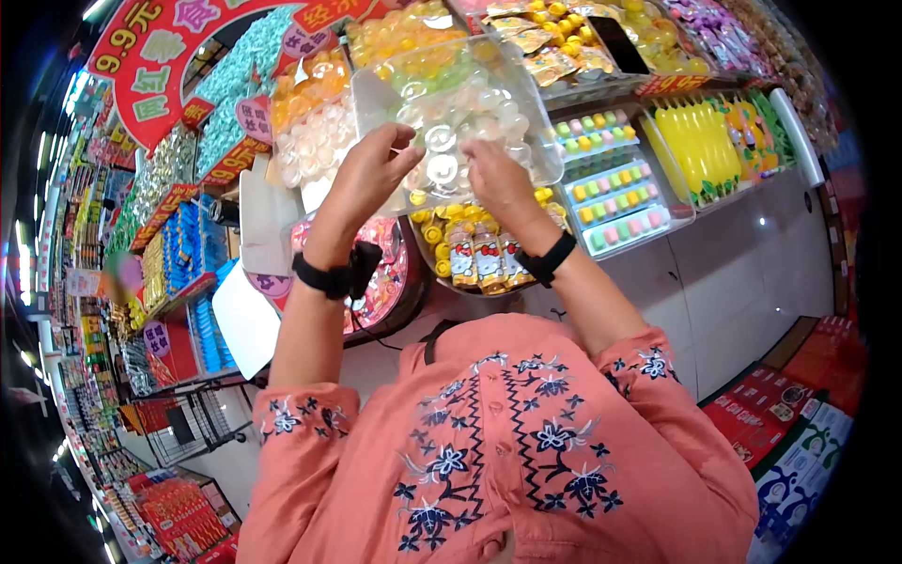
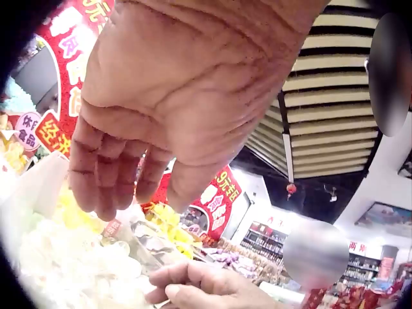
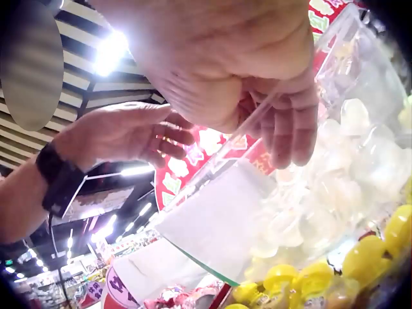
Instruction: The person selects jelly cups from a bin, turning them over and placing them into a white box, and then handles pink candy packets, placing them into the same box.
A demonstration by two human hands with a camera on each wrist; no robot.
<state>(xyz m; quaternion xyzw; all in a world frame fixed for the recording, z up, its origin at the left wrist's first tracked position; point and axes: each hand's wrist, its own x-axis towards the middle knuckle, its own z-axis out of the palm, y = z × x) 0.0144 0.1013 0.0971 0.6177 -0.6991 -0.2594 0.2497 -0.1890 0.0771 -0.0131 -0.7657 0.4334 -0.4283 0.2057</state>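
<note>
My left hand [image 1: 381, 169] hovers over the left part of a clear plastic bin [image 1: 554, 164], fingers bent loosely downward and nothing between them. In the left wrist view its palm and hanging fingers fill the upper middle. Pale, translucent jelly cups [image 1: 484, 117] lie in the bin, with green ones farther back. My right hand [image 1: 503, 183] reaches over the near side of the bin. Its fingers [image 3: 302, 132] hang loosely over the pale cups in the right wrist view, with no item showing in them. Both wrists wear black bands.
Right of the bin stand trays of pastel candies [image 1: 611, 193] and yellow packs [image 1: 695, 141]. Below it are yellow cups and cartoon-print packets [image 1: 489, 258]. A white panel [image 1: 246, 320] juts out at the left. A black rectangular object [image 1: 617, 44] lies on packets behind.
</note>
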